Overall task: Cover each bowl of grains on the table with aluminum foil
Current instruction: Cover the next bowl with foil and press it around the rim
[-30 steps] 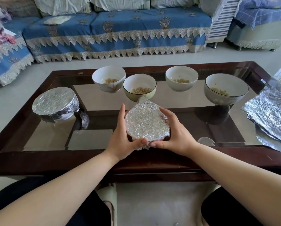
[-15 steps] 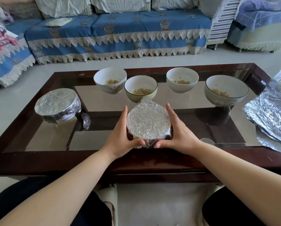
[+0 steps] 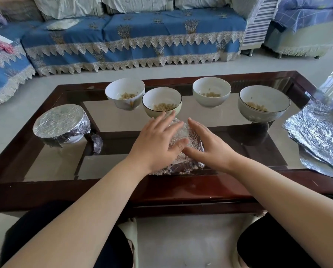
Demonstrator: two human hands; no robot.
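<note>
A foil-covered bowl (image 3: 188, 136) stands near the table's front edge, mostly hidden under my hands. My left hand (image 3: 158, 140) lies flat on top of its foil with fingers straight. My right hand (image 3: 208, 144) lies on the foil's right side, fingers also straight. A second foil-covered bowl (image 3: 60, 123) sits at the left. Several open bowls with grains stand in a row behind: a white one (image 3: 125, 93), a green-rimmed one (image 3: 161, 102), another white one (image 3: 211, 91) and a larger one (image 3: 263, 104). Loose foil sheets (image 3: 320, 134) lie at the right edge.
The glass-topped table (image 3: 45, 171) has a dark wooden frame. A small crumpled foil scrap (image 3: 96, 143) lies beside the left covered bowl. A blue-covered sofa (image 3: 134, 39) stands beyond the table. My knees sit below the front edge.
Both hands left the sides of the covered bowl and moved up onto its top, fingers now stretched flat over the foil. The view shifted slightly.
</note>
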